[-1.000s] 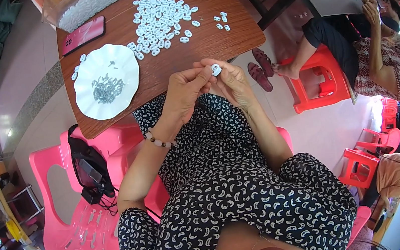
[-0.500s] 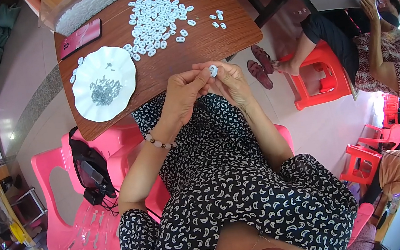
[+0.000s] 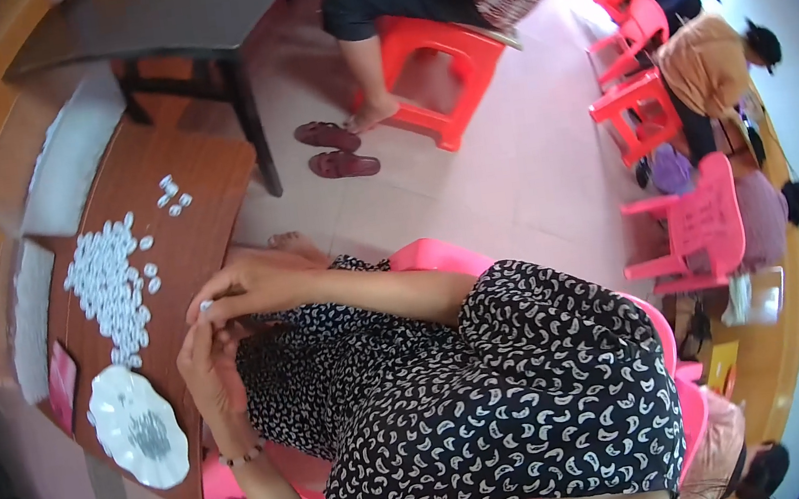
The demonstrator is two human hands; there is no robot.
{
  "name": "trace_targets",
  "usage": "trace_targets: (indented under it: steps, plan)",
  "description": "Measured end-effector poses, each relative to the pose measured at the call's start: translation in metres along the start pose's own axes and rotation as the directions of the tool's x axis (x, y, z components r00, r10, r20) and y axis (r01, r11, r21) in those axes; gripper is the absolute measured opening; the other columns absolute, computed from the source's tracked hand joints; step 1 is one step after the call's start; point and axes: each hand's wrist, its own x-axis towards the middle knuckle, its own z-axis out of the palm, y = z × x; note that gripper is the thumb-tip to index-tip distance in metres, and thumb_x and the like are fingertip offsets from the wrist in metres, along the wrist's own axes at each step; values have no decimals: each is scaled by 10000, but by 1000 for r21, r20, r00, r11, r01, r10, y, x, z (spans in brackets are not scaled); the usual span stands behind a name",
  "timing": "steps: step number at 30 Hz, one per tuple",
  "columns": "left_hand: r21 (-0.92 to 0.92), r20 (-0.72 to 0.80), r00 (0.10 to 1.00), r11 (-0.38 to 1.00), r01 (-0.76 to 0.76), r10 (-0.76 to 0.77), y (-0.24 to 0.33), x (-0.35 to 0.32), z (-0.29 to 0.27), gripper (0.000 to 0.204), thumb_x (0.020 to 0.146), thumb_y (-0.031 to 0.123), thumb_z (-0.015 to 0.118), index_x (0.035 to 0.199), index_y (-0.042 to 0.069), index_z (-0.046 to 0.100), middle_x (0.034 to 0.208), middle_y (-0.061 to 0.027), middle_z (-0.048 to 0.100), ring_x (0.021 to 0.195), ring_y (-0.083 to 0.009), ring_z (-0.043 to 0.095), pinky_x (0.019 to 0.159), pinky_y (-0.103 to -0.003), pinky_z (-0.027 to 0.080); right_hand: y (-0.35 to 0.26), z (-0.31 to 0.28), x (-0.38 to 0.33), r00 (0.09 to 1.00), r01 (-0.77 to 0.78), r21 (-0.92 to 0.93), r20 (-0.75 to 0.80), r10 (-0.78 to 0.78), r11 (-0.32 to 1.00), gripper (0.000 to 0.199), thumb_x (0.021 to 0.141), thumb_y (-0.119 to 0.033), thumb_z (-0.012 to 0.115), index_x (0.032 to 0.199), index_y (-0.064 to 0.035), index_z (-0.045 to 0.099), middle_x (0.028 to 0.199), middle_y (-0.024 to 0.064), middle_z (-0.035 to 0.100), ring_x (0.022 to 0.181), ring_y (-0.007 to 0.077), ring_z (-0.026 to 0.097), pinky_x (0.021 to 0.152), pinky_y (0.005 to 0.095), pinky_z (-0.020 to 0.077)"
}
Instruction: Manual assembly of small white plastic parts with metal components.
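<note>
A small white oval plastic piece sits pinched between the fingertips of both hands, just off the table's near edge. My left hand, with a beaded bracelet at its wrist, has its fingertips at the near side of the piece. My right hand closes on it from the other side. On the brown wooden table lies a heap of similar white two-holed pieces. Several more pieces lie apart from it. A scalloped white plate carries a pile of small grey screw-like bits.
A pink flat box lies by the plate. White foam blocks line the table's far edge. Nearby stand a dark table, a red stool with a seated person, and maroon sandals. More people sit at the right.
The view has swung to the right, so the table now shows at the left and more of the room at the right. Both hands remain together at the white piece.
</note>
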Motion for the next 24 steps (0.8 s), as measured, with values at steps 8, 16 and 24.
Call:
trace_targets:
  steps: [8,16,24]
  plan:
    - [114,-117,991,993,-43,57,7,3,-16,206,919,172,591,984,-16,644,790,2,608,633,-67,507,572,-191,405,14,-3,10,989,93,174,-127,-71,980,293,933,-200,541,1053,51,632,888,71,688,824,127,634,707,251,509]
    - [-31,-115,993,999,-4,1,6,6,-34,206,902,156,597,1016,-14,626,793,-15,608,643,-76,516,578,-189,421,11,-14,20,976,153,-7,-158,-152,988,295,961,-222,471,1048,13,627,796,49,680,781,105,614,721,278,479]
    - [-57,-79,997,998,10,-14,7,7,-38,197,902,156,602,1006,-10,624,803,-17,611,655,-75,512,591,-185,422,8,-20,20,976,161,8,-150,-158,987,315,969,-259,484,1050,7,632,789,47,673,780,100,613,717,268,477]
